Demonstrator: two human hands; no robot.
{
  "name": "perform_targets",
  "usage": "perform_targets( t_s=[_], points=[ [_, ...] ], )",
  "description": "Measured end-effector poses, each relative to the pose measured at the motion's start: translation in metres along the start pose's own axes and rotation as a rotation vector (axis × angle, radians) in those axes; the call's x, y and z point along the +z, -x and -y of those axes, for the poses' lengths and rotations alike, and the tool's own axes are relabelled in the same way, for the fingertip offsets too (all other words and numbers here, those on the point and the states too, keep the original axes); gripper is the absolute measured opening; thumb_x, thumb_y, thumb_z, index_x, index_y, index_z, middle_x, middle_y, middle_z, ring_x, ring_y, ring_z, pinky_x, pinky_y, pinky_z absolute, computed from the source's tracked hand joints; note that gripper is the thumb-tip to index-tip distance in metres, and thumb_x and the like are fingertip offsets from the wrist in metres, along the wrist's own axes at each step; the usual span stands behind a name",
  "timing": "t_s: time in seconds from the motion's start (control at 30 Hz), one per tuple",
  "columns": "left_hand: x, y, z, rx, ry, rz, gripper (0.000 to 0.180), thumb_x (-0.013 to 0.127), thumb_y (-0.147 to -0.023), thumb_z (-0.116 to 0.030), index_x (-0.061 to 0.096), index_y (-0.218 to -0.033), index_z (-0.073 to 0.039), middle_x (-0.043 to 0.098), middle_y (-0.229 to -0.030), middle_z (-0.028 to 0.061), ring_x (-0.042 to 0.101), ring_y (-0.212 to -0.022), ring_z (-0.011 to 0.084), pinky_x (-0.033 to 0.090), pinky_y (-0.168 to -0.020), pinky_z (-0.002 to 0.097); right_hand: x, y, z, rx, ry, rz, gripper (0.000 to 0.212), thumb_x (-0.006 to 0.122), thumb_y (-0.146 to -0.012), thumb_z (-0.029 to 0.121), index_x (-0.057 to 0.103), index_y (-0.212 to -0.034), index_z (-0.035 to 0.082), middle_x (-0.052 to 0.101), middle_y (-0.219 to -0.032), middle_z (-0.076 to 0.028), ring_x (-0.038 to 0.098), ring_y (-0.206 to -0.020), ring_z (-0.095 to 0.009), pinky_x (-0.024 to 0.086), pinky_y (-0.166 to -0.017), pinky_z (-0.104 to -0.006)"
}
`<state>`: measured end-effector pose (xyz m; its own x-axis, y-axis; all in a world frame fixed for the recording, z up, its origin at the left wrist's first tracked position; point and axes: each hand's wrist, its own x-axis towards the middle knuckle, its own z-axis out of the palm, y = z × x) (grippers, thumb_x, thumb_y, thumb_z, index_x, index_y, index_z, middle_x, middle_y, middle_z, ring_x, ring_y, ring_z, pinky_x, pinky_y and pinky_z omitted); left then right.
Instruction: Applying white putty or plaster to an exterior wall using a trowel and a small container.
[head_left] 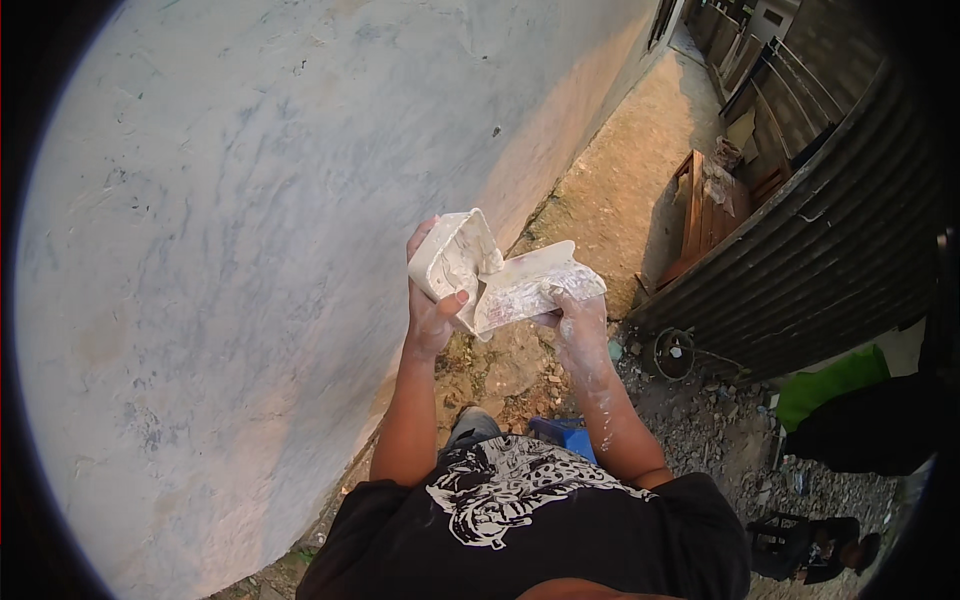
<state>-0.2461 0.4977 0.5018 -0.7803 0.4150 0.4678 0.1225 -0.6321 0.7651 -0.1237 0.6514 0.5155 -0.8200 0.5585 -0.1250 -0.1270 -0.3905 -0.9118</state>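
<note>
My left hand (430, 322) is wrapped round a small white rectangular tub (447, 238), its thumb over the near rim. The tub is tilted and its open side shows white paste (460, 275) clinging to the inside. Gripped in my right hand (580, 325) is a flat, pale spreader (530, 288) smeared with the same paste. The spreader's left edge meets the tub's right rim; whether it reaches inside is hard to see. White residue coats my right hand and streaks up that forearm.
A pale, patchy plastered wall (250, 200) rises close on my left. Corrugated sheeting (790, 265) stands to the right, with a wooden bench (708, 220) beyond. A blue object (568, 436) sits near my feet, and a round pot (674, 353) on the gravel (720, 430). Green material (830, 388) hangs at right.
</note>
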Motion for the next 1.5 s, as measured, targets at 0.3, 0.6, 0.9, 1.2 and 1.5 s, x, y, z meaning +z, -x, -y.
perform_targets(
  t_s=[0.3,0.6,0.9,1.2,1.5],
  points=[
    [-0.009,-0.051,0.023,-0.249,-0.063,0.118,0.094,0.071,-0.070,-0.017,0.023,-0.151,-0.007,0.043,-0.141,0.0143,0.041,-0.133,0.0271,0.031,-0.114,0.0398,0.014,-0.045,-0.014,-0.132,0.050,-0.053,0.036,0.054,-0.093,-0.001,0.048,-0.128,-0.005,0.064,-0.116,-0.016,0.069,-0.097,-0.025,0.061,-0.077,-0.0358],
    [-0.053,-0.086,0.029,-0.401,0.180,0.035,0.085,0.068,-0.079,-0.022,0.025,-0.151,-0.009,0.042,-0.141,0.0168,0.044,-0.132,0.0289,0.039,-0.110,0.0432,0.015,-0.077,-0.022,-0.202,-0.229,-0.017,0.040,0.063,-0.091,0.002,0.050,-0.129,-0.002,0.063,-0.119,-0.011,0.065,-0.105,-0.020,0.056,-0.086,-0.0358],
    [-0.102,-0.084,0.048,-0.563,0.268,-0.033,0.082,0.067,-0.081,-0.023,0.028,-0.151,-0.008,0.046,-0.139,0.0180,0.049,-0.129,0.0305,0.044,-0.106,0.0448,-0.011,-0.094,-0.036,-0.067,-0.469,-0.013,0.042,0.058,-0.094,0.004,0.045,-0.134,0.002,0.060,-0.128,-0.013,0.061,-0.116,-0.024,0.051,-0.099,-0.0410],
    [-0.103,-0.090,0.051,-0.531,0.168,-0.117,0.084,0.067,-0.079,-0.020,0.028,-0.152,-0.007,0.046,-0.142,0.0174,0.049,-0.129,0.0309,0.042,-0.109,0.0440,-0.015,-0.150,-0.035,0.010,-0.482,0.067,0.037,0.055,-0.094,-0.001,0.048,-0.130,0.000,0.062,-0.122,-0.012,0.063,-0.113,-0.024,0.052,-0.099,-0.0406],
    [-0.091,-0.107,0.079,-0.418,0.047,-0.305,0.083,0.066,-0.080,-0.018,0.027,-0.153,-0.008,0.046,-0.141,0.0163,0.049,-0.128,0.0310,0.043,-0.107,0.0432,-0.010,-0.311,-0.060,-0.073,-0.076,-0.110,0.034,0.057,-0.096,0.008,0.048,-0.126,-0.005,0.062,-0.118,-0.015,0.066,-0.102,-0.025,0.056,-0.091,-0.0383]
  ],
)
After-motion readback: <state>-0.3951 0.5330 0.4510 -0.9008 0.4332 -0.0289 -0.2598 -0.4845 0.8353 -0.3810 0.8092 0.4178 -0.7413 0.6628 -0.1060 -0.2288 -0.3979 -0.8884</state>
